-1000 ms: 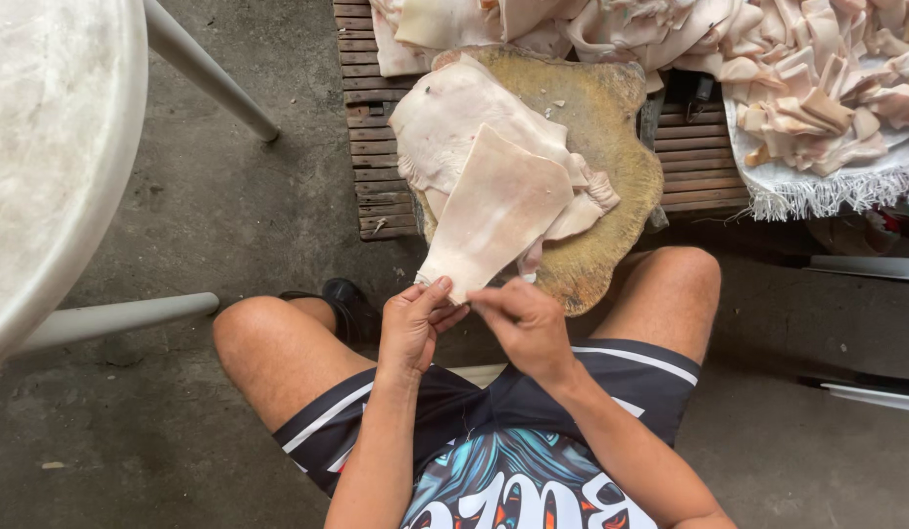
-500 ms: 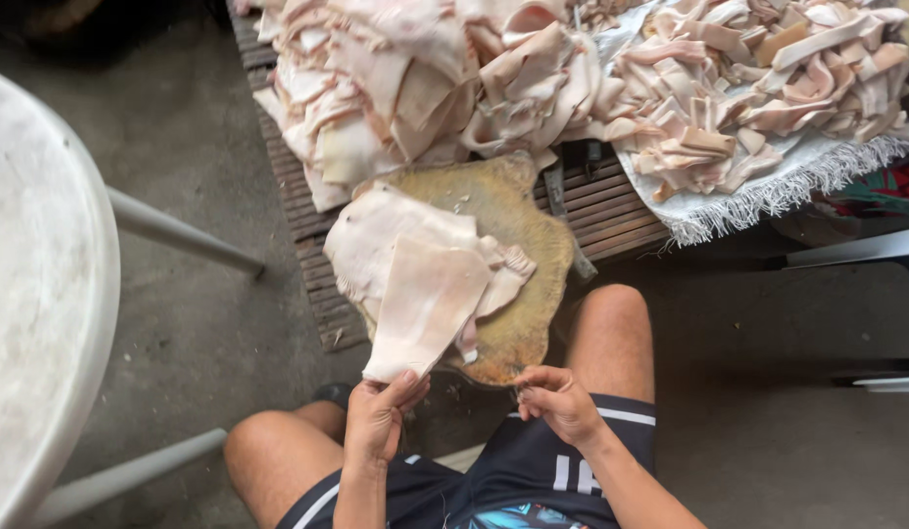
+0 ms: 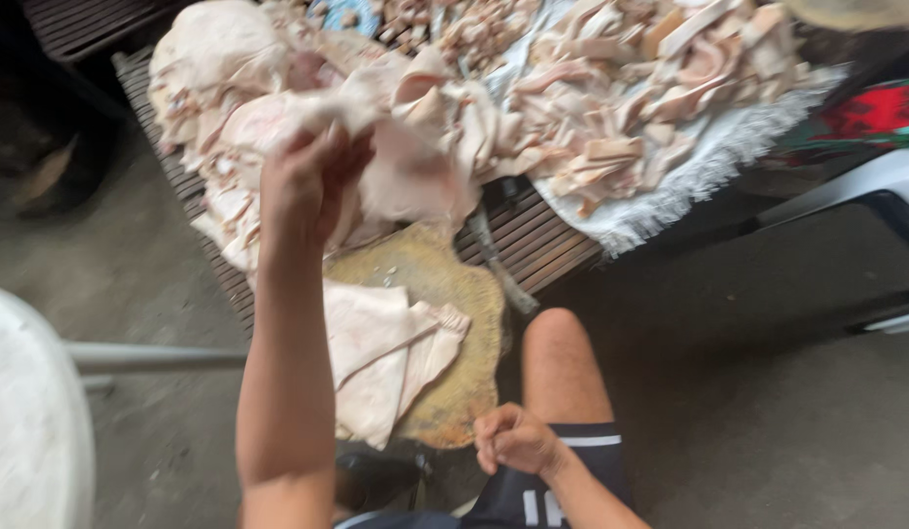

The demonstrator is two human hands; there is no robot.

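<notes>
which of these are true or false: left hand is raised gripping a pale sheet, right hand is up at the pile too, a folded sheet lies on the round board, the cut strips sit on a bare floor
1. The left hand is raised, gripping a pale sheet. True.
2. The right hand is up at the pile. False: it rests low by the knee, closed in a loose fist.
3. A folded sheet lies on the round board. True.
4. The cut strips sit on a bare floor. False: they lie on a white fringed cloth over a slatted bench.
</notes>
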